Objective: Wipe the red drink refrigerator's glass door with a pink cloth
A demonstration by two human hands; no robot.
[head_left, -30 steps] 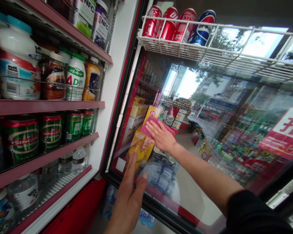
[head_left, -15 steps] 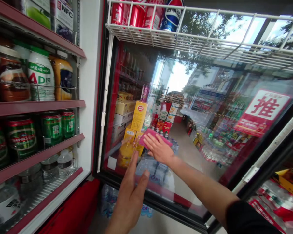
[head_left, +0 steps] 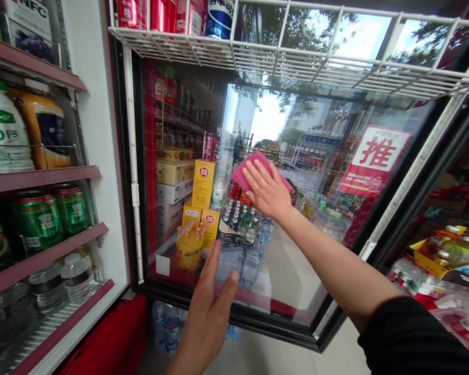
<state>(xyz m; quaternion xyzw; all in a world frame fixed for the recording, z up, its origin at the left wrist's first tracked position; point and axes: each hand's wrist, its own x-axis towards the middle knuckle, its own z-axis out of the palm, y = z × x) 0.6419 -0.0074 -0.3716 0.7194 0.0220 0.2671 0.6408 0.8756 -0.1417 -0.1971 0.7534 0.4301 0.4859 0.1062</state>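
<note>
My right hand (head_left: pixel 269 191) presses a pink cloth (head_left: pixel 239 175) flat against the glass door (head_left: pixel 297 265) of a drinks fridge. Its fingers lie stretched over the cloth and hold it to the pane; the cloth's edges stick out around them. My left hand (head_left: pixel 210 307) is raised low in front of the door, fingers extended and thumb apart, with nothing in it. Whether its fingertips touch the glass I cannot tell. A red and white sign (head_left: pixel 376 160) is stuck on the pane to the right of the cloth.
A white wire rack (head_left: pixel 281 60) with several cans (head_left: pixel 220 18) crosses the door's top. On the left, fridge shelves (head_left: pixel 42 179) hold bottles and cans. Packed bottled drinks (head_left: pixel 445 250) stand at the right. Bottle packs (head_left: pixel 170 325) sit on the floor below the door.
My right hand has moved the pink cloth up and slightly right across the glass. My left hand keeps about the same place in view. The view has shifted to the right.
</note>
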